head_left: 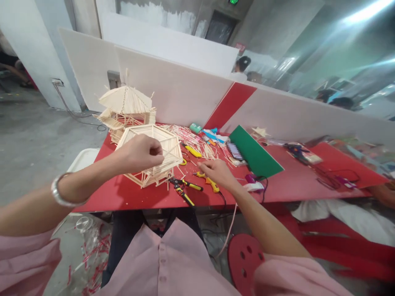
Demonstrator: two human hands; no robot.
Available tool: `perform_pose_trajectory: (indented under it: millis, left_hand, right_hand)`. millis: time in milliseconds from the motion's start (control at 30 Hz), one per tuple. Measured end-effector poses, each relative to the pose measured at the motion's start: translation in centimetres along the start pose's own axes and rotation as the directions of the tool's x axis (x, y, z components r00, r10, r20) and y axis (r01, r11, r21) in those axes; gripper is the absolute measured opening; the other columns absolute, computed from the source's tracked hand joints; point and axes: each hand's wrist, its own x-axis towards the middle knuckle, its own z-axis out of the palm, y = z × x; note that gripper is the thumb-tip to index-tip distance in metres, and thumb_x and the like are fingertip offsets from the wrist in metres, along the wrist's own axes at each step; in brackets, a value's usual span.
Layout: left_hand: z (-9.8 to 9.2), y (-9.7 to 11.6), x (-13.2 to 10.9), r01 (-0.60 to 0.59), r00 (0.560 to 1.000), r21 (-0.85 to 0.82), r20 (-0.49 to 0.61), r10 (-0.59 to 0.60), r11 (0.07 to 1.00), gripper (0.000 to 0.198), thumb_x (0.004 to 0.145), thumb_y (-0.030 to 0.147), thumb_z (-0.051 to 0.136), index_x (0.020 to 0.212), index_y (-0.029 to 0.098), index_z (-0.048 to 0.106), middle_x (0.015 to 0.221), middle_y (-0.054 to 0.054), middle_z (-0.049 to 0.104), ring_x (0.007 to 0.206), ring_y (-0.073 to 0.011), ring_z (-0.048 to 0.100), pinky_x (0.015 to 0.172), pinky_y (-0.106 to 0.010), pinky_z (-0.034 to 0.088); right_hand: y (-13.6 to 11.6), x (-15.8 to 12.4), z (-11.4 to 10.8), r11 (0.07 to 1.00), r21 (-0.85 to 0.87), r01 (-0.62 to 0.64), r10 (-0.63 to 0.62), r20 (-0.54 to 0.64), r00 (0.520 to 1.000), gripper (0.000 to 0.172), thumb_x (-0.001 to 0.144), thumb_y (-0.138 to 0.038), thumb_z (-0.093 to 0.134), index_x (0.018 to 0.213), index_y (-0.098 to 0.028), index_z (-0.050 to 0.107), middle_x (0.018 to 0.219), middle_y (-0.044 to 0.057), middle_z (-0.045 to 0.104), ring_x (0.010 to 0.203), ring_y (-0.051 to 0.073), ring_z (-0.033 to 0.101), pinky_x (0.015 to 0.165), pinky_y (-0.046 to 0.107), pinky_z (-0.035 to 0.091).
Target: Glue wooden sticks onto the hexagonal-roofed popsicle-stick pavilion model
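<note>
My left hand [142,153] is closed, fingers curled in, over the hexagonal stick frame [171,150] on the red table; whatever it may hold is too small to make out. Near the yellow glue gun [212,184], my right hand [217,172] has thumb and fingertips pinched together; nothing can be made out between them. Black-and-yellow pliers [180,190] lie just right of the frame. Behind the frame stands a stick pavilion [126,102] with a peaked roof. Loose sticks [185,137] are spread beyond the yellow-handled tool [193,151].
A green board [254,152] leans at the middle right of the red table [114,197]. White partitions [175,90] run along the back. A red stool [245,261] sits below the front edge. Cables and a red board [348,164] lie right, near another person's arm [382,195].
</note>
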Motion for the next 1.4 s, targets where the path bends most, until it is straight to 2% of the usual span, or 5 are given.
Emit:
perform_pose_trajectory:
  millis: [233,467,933,1200,1400]
  left_hand:
    - [4.4,0.2,-8.5,-0.139,0.989,-0.215,0.019,0.146,0.967,0.013,0.086,0.025,0.055,0.075,0.021,0.062,0.063,0.004,0.060,0.051,-0.0081,0.050,0.046,-0.019,0.037]
    - [8.6,1.5,-8.3,0.045,0.998,-0.420,0.061,-0.021,0.906,0.010,0.080,0.017,0.056,0.072,0.019,0.059,0.059,0.001,0.060,0.049,-0.0094,0.053,0.046,-0.019,0.043]
    - [3.6,4.5,-3.3,0.112,0.917,-0.142,-0.367,-0.157,0.983,0.029,0.094,0.026,0.041,0.092,0.020,0.069,0.054,0.002,0.050,0.051,-0.0120,0.047,0.048,-0.024,0.038]
    - [5.4,3.5,-1.1,-0.039,0.943,0.410,-0.286,0.169,0.911,0.020,0.082,0.018,0.049,0.091,0.019,0.068,0.067,0.001,0.061,0.059,-0.0109,0.054,0.056,-0.023,0.040]
    - [5.9,3.1,-0.1,-0.139,0.931,0.659,-0.168,0.324,0.739,0.017,0.087,0.022,0.053,0.088,0.021,0.070,0.068,0.001,0.059,0.056,-0.0096,0.050,0.049,-0.025,0.030]
  right_hand:
    - [5.7,-3.7,7.5,0.979,0.011,-0.202,0.202,-0.012,0.979,0.051,0.081,-0.036,0.063,0.129,-0.018,0.062,0.136,0.017,0.059,0.129,0.029,0.051,0.105,0.039,0.038]
    - [13.6,-2.2,7.6,0.831,0.133,-0.540,0.547,-0.017,0.837,0.034,0.073,-0.024,0.063,0.102,-0.008,0.068,0.100,0.028,0.069,0.098,0.042,0.066,0.081,0.050,0.048]
    - [6.9,-4.5,5.0,0.358,0.934,0.015,0.133,-0.067,0.989,0.037,0.086,-0.053,0.057,0.100,-0.020,0.063,0.078,0.004,0.068,0.072,0.018,0.066,0.066,0.029,0.054]
    - [2.4,-3.6,2.7,0.778,0.561,0.285,-0.018,-0.433,0.901,0.027,0.094,-0.045,0.052,0.094,-0.023,0.066,0.080,0.005,0.070,0.072,0.018,0.066,0.066,0.028,0.052]
    - [2.5,-4.0,3.6,0.816,0.325,0.477,-0.256,-0.536,0.804,0.023,0.096,-0.034,0.050,0.108,-0.023,0.066,0.088,0.007,0.071,0.079,0.020,0.068,0.070,0.030,0.054]
